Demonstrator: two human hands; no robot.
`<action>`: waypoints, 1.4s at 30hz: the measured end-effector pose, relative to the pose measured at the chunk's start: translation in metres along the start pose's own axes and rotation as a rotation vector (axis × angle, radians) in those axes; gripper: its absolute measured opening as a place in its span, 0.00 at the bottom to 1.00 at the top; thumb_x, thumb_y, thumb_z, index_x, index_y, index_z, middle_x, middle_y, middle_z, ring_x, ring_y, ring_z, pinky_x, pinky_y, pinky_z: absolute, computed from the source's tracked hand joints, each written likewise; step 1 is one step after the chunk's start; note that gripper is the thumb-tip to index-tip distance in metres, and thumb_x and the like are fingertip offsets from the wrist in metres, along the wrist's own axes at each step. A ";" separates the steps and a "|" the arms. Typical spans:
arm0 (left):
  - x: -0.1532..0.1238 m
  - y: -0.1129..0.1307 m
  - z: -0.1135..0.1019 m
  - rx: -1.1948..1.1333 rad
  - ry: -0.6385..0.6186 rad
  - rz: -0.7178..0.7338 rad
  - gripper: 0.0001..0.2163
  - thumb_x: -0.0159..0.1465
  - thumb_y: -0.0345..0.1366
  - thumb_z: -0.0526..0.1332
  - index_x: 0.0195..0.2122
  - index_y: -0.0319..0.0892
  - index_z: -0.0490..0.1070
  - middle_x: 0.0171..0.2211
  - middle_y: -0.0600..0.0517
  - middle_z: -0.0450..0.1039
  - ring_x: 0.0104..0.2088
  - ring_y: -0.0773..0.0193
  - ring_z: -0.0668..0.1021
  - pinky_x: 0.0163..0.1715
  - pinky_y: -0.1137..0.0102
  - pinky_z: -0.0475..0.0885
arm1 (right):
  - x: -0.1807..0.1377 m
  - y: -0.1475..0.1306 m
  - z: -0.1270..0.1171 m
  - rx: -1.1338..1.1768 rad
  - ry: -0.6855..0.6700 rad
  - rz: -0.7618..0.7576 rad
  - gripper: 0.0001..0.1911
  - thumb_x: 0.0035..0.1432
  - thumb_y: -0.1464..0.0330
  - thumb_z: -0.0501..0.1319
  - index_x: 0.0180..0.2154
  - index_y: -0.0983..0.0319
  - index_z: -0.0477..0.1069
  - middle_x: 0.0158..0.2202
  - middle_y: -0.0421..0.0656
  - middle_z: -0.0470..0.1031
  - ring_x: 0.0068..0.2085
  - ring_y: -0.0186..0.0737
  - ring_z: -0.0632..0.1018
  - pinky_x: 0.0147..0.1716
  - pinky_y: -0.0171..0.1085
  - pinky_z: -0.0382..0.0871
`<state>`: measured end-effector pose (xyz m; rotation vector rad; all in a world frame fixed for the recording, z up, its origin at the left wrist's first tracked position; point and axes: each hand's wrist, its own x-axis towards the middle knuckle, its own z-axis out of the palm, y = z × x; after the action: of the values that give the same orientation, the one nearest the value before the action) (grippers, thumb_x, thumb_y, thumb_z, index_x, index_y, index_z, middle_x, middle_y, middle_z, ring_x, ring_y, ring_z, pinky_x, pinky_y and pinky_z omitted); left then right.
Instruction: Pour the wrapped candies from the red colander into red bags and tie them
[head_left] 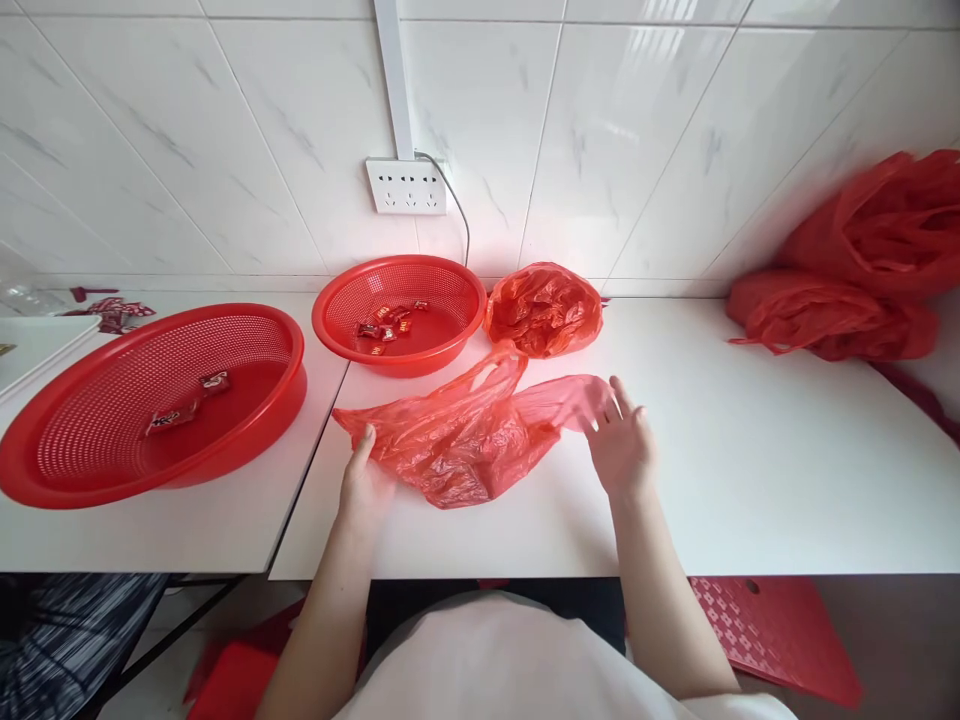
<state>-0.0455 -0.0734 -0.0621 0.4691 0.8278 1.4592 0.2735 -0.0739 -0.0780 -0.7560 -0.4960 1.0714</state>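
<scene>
A crumpled red plastic bag [465,440] lies on the white table [750,470] in front of me. My left hand [365,480] rests on the bag's left corner, thumb up and fingers curled at its edge. My right hand [622,440] is spread flat, its fingertips touching the bag's right end. Behind the bag sits a second, bunched red bag [544,308].
A small red basket [400,312] with several wrapped candies stands at the back. A larger red basket [150,400] holding two candies sits on the left table. A pile of red bags [862,270] lies at the far right. A wall socket [406,186] is above.
</scene>
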 end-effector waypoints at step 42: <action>0.059 -0.046 0.080 0.109 -0.384 -0.284 0.19 0.61 0.50 0.61 0.45 0.41 0.74 0.48 0.43 0.76 0.54 0.49 0.74 0.55 0.57 0.66 | 0.019 0.047 0.085 -0.103 -0.042 0.223 0.13 0.49 0.59 0.66 0.35 0.59 0.71 0.32 0.43 0.78 0.36 0.44 0.79 0.35 0.41 0.75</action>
<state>0.0391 -0.0041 -0.0562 0.6614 0.6366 1.0238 0.1948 -0.0176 -0.0574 -0.8963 -0.5139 1.2781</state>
